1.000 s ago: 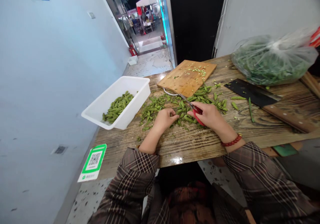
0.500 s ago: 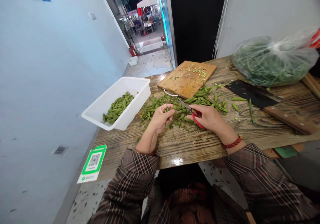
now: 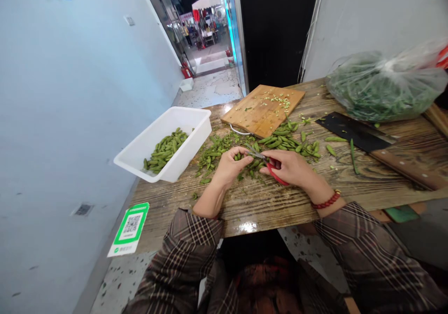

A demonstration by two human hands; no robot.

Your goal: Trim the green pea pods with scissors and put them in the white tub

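Red-handled scissors point(image 3: 277, 174) are in my right hand point(image 3: 292, 167), fingers wrapped round the handles, blades pointing left. The blade tips reach the fingertips of my left hand point(image 3: 229, 167), which pinches a green pod point(image 3: 238, 156). Under and behind both hands lies a spread of loose pods point(image 3: 282, 140) and trimmings on the wooden table point(image 3: 266, 206). To the left, a white plastic bin point(image 3: 191, 153) holds a heap of whole pods point(image 3: 167, 150).
Behind the pods lies a wooden cutting board point(image 3: 250, 111) with small green bits. At right are a cleaver point(image 3: 357, 129) and a clear bag of greens point(image 3: 381, 92). A green-bordered code card point(image 3: 130, 230) sits at the table's left edge.
The scissors' blades have moved left and down to the left fingertips. My left hand has turned slightly, its fingertips now at the blades. The bin and board look unchanged.
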